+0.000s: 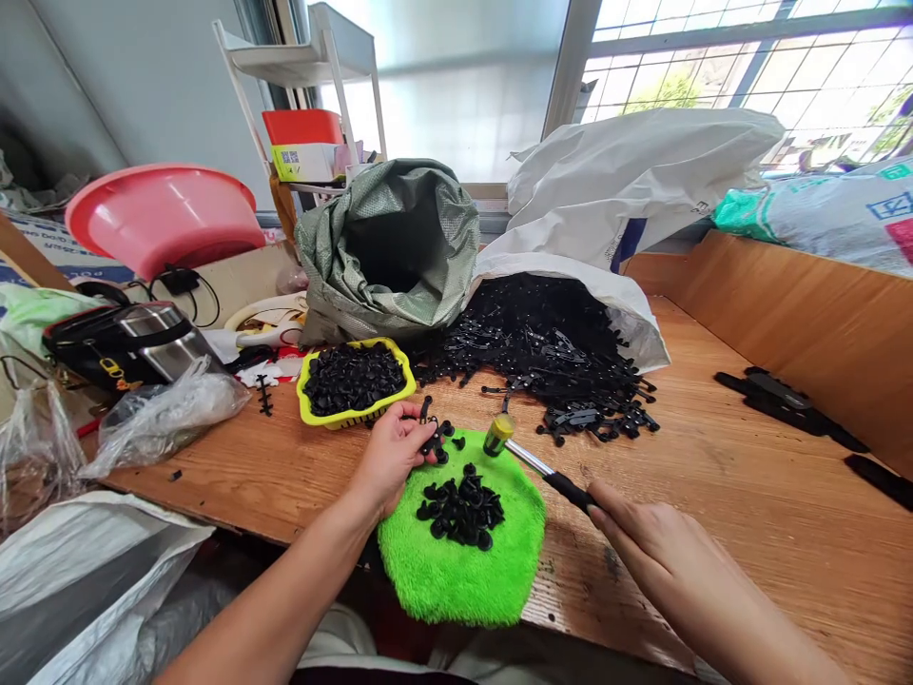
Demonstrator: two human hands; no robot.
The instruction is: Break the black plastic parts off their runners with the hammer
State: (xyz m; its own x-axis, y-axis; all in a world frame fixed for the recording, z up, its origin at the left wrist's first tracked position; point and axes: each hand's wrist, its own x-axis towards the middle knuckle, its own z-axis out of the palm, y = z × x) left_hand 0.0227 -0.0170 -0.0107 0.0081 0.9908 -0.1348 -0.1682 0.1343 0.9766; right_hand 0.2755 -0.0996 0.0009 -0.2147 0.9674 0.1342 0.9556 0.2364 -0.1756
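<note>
Left fingers (414,438) pinch a black part (432,442); right fingers (614,506) grip a yellow-headed hammer (529,459).

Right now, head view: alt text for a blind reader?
The right hand grips a yellow-headed hammer; the left hand pinches black plastic by a green plush cloth bearing a heap of black parts. Behind, a yellow basket holds more.

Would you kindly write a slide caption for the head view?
Left hand holding black parts, right hand gripping a small hammer, with a green cloth bearing more black pieces.

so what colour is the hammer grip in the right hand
Black; the grip shows best in the head view.
</note>
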